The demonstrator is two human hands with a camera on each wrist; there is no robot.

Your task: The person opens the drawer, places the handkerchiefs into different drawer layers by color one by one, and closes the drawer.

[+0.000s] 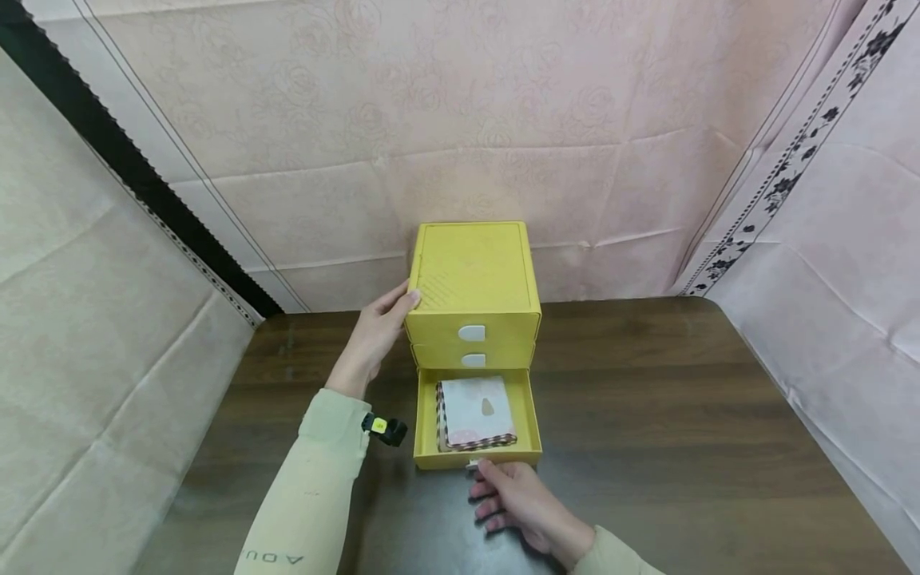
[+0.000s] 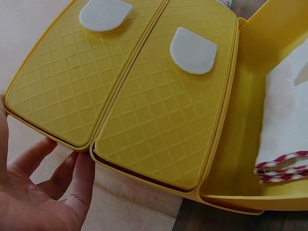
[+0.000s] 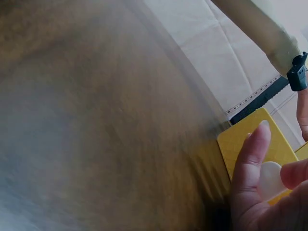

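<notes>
A yellow drawer cabinet point(image 1: 472, 267) with white pull tabs stands at the back of the table. Its bottom drawer point(image 1: 446, 461) is pulled out, while the two drawers above are closed. Inside the open drawer lies a folded white cloth point(image 1: 474, 409) with a checked edge, a stitched red-and-white hem showing in the left wrist view. My left hand point(image 1: 372, 339) rests on the cabinet's left side, thumb at the top edge and fingers against the wall. At the front, my right hand point(image 1: 523, 507) pinches the bottom drawer's white tab point(image 3: 270, 180) between thumb and index finger; the other fingers hang below.
The dark wooden table point(image 1: 647, 415) extends to both sides of the cabinet. A pale patterned cloth wall point(image 1: 431, 104) rises right behind it, with white cloth sides point(image 1: 93, 335) at left and right. A small black camera point(image 1: 388, 430) sits on the left wrist.
</notes>
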